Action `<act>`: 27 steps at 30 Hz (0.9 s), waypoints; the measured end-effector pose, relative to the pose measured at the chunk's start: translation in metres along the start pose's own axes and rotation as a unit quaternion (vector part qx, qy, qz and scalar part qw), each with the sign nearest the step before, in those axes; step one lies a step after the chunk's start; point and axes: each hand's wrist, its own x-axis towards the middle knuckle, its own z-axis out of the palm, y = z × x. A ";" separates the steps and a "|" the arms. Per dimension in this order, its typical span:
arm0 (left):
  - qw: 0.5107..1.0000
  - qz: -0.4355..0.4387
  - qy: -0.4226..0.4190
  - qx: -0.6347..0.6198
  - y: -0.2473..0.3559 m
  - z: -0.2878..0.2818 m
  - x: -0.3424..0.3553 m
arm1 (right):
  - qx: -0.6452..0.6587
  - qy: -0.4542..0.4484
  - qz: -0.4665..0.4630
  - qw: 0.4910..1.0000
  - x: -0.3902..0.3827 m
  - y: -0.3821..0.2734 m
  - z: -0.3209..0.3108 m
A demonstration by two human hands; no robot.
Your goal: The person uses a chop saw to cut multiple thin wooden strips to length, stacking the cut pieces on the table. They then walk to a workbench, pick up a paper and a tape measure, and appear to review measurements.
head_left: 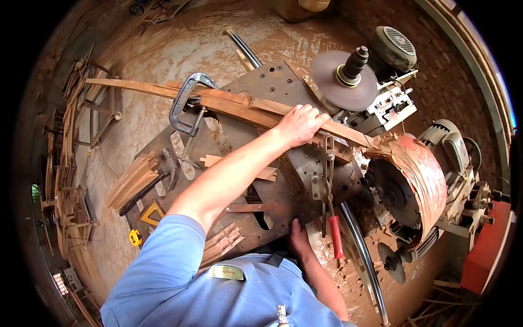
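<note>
My left hand (pixel 302 124) is closed over a long wooden board (pixel 348 136), its fingers curled over the top. The board lies against other strips (pixel 229 109) on the metal plate (pixel 272 220) of a machine, where a large C-clamp (pixel 177 111) sits over them. The board's right end reaches a saw blade under a shaving-covered hood (pixel 427 180). Just right of my left hand's wrist is a toggle clamp with a red handle (pixel 334 237). My right hand (pixel 298 237) is low at the plate's near edge; its fingers are partly hidden there.
A grinding disc with motor (pixel 332 76) stands at upper right. A small blade (pixel 392 264) hangs below the hood. Cut wood pieces (pixel 133 180), a triangle square (pixel 152 213) and a yellow tape measure (pixel 135 237) lie at left. Steel rails (pixel 357 248) flank the plate; stacked timber (pixel 65 180) lines the left wall.
</note>
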 end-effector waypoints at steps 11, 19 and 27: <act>0.994 -0.038 -0.101 -0.028 -0.022 0.001 -0.004 | -0.032 0.016 0.006 0.999 0.001 -0.015 -0.005; 0.998 0.016 -0.056 0.014 -0.017 -0.003 0.001 | -0.091 0.030 -0.020 0.995 0.008 -0.031 -0.018; 0.995 0.075 0.007 0.065 -0.038 0.010 0.009 | -0.097 0.021 -0.003 0.995 0.019 -0.047 -0.016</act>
